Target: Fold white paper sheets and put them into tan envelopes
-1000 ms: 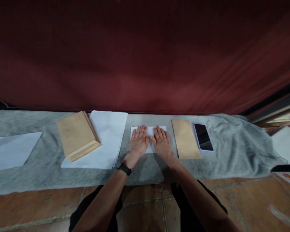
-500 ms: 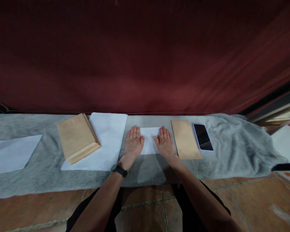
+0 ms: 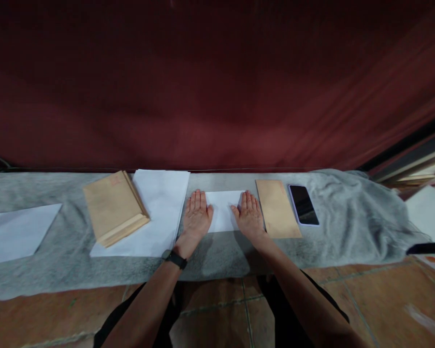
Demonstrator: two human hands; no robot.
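A small white paper [image 3: 223,212], perhaps a folded sheet, lies on the grey cloth in front of me. My left hand [image 3: 196,212] rests flat at its left end, palm down, with the thumb out over the paper. At the right end my right hand [image 3: 249,215] lies flat too, its thumb pointing inward. Both hands are open and hide the paper's ends. Just right of my right hand is a single brown envelope [image 3: 278,209]. To the left of my left hand lies a stack of white sheets [image 3: 163,208].
A pile of brown envelopes [image 3: 114,205] sits partly on the white stack. Farther left is another white sheet [image 3: 18,232]. A phone [image 3: 303,205] lies right of the single envelope. The grey cloth [image 3: 355,217] is rumpled at right, and a dark red curtain [image 3: 217,96] hangs behind.
My left hand has slid slightly left along the paper, uncovering more of it. My right hand has stayed nearly in place.
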